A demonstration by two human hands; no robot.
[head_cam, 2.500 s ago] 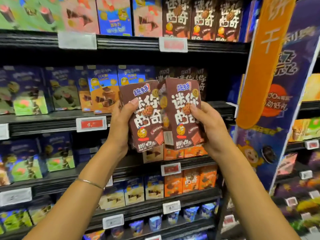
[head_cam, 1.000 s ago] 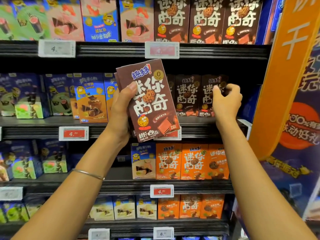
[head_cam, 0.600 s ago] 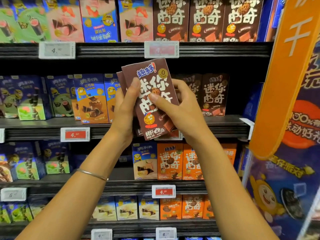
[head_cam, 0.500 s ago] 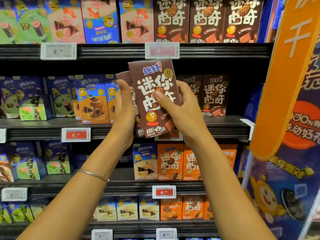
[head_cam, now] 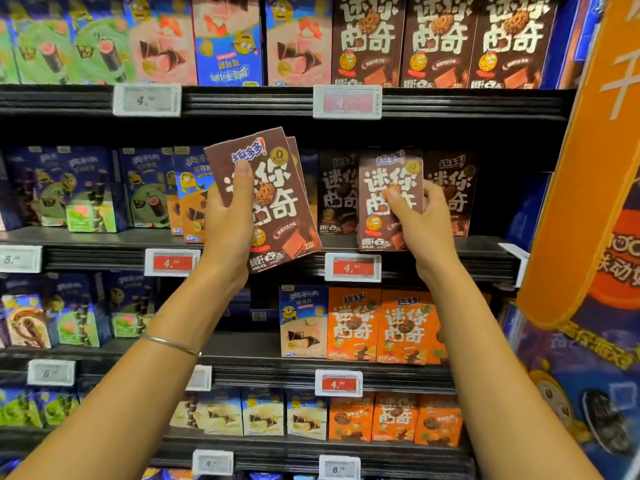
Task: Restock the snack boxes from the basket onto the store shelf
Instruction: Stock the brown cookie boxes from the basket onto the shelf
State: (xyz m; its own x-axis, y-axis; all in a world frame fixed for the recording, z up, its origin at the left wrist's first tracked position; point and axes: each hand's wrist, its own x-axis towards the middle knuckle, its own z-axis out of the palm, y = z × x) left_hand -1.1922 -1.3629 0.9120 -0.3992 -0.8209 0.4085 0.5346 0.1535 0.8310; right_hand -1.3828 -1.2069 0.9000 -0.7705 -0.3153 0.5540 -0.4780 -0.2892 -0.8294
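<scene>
My left hand (head_cam: pixel 229 216) grips a small stack of brown snack boxes (head_cam: pixel 277 192), tilted, in front of the second shelf; a second box edge shows behind the front one. My right hand (head_cam: pixel 420 220) holds a single brown snack box (head_cam: pixel 384 188) upright at the front edge of that black shelf (head_cam: pixel 450 258). Behind it stand matching brown boxes (head_cam: pixel 337 192) in the dark of the shelf, one to its left and one to its right (head_cam: pixel 453 188). The basket is out of view.
Blue and green boxes (head_cam: pixel 86 192) fill the shelf's left part. A row of larger brown boxes (head_cam: pixel 436 39) stands on the shelf above, orange boxes (head_cam: pixel 384 327) on the one below. An orange hanging banner (head_cam: pixel 581 168) borders the right side. Price tags (head_cam: pixel 352 267) line the shelf edges.
My right hand has taken the front box off the stack and carried it right to the shelf edge. My left hand keeps the other boxes, now tilted further.
</scene>
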